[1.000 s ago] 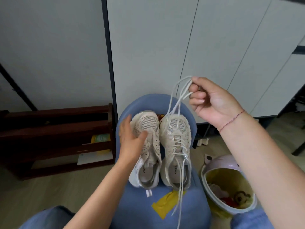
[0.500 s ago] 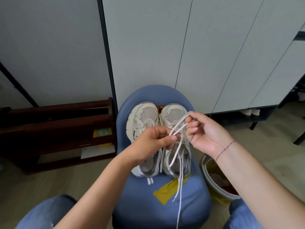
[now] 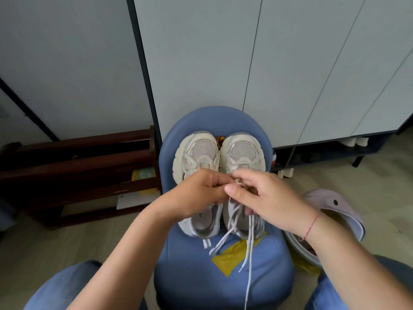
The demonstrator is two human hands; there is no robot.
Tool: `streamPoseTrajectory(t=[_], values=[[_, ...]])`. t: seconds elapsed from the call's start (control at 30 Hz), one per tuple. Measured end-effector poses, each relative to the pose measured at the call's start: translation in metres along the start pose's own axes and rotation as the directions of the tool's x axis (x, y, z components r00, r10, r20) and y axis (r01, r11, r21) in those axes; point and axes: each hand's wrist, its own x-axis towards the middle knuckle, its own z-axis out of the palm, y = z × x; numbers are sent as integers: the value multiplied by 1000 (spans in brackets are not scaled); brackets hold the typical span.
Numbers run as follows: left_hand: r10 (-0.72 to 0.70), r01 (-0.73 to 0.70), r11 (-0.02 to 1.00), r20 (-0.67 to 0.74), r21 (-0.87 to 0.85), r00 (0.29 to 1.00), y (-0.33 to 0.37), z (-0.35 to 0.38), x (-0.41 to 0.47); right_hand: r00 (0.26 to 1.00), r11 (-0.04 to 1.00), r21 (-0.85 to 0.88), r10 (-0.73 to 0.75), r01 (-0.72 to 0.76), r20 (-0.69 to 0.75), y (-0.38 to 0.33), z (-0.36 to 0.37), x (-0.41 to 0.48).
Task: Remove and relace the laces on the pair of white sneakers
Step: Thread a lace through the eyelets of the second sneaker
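Two white sneakers stand side by side, toes away from me, on a blue stool. The left sneaker shows no lace. The right sneaker has a white lace whose loose ends trail over its heel and down the stool's front. My left hand and my right hand meet over the right sneaker's eyelets, fingertips together, pinching the lace. The hands hide the eyelets and both tongues.
A yellow patch marks the stool seat. At the right stands a lilac-lidded bin. A dark wooden rack stands at the left. Grey cabinet doors rise behind the stool. My jeans-clad knees show at both lower corners.
My right hand came down from holding the lace high above the sneaker. My left hand moved off the left sneaker to the right one, and both now meet low over its eyelets.
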Motion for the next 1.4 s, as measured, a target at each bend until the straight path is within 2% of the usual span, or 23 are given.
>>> streamPoseTrajectory(t=[0.1,0.2,0.3,0.4,0.43,0.47,0.5,0.53,0.57,0.6,0.63,0.67,0.73,0.8,0.93,1.03,1.1,1.2,1.27,1.33,1.4], values=[[-19,19,1000,1,-14,1000,-1,-4,0,999,1000,-19,18,-17,39,10,-1,1],[-23,21,995,-19,-95,1000,-2,-13,-2,995,943,324,94,-79,-33,12,-8,-1],[-30,16,992,-112,-127,993,-1,-25,-5,940,711,702,272,-52,-205,20,-23,1],[-67,29,988,-246,-155,967,-5,-36,-7,871,545,837,434,-49,-232,34,-30,3],[-91,40,984,-300,-173,950,-7,-38,-7,858,532,843,467,-80,-213,37,-30,4],[-115,50,980,-347,-190,931,-10,-39,-6,856,569,812,478,-131,-196,38,-28,4],[-138,65,978,-378,-201,915,-12,-40,-6,869,666,721,458,-195,-188,38,-26,3],[-157,85,977,-389,-196,908,-13,-40,-6,888,807,533,414,-255,-202,38,-22,1],[-172,112,978,-382,-173,908,-13,-39,-6,906,923,270,341,-273,-251,38,-19,0],[-176,136,982,-362,-134,916,-13,-37,-5,922,971,36,238,-238,-306,37,-17,0],[-172,149,984,-331,-94,928,-12,-34,-5,929,978,-92,145,-187,-341,33,-15,1],[-161,148,987,-295,-65,942,-11,-30,-4,936,987,-108,78,-121,-342,28,-12,2],[-127,120,992,-219,-48,967,-8,-20,-1,972,999,32,25,-18,-234,20,-4,5],[-98,94,995,-190,-30,977,-6,-11,2,992,983,182,46,-24,-119,14,6,7],[-107,106,994,-274,-16,956,-9,-10,5,971,974,223,97,-47,-218,18,11,9],[-144,160,987,-327,22,934,-17,-16,5,929,939,337,186,-72,-321,26,6,12],[-158,198,975,-308,102,938,-21,-20,4,902,883,465,249,-63,-352,31,1,13],[-165,216,965,-289,151,943,-23,-21,4,902,778,626,307,-55,-302,33,-4,13],[-149,200,974,-357,110,922,-24,-17,6,914,716,695,318,-57,-253,31,-2,14],[-160,164,986,-414,-24,896,-22,-12,9,920,682,729,320,-58,-226,30,3,15],[-164,97,979,-411,-178,897,-17,-4,12,923,686,725,320,-69,-214,28,9,15]])
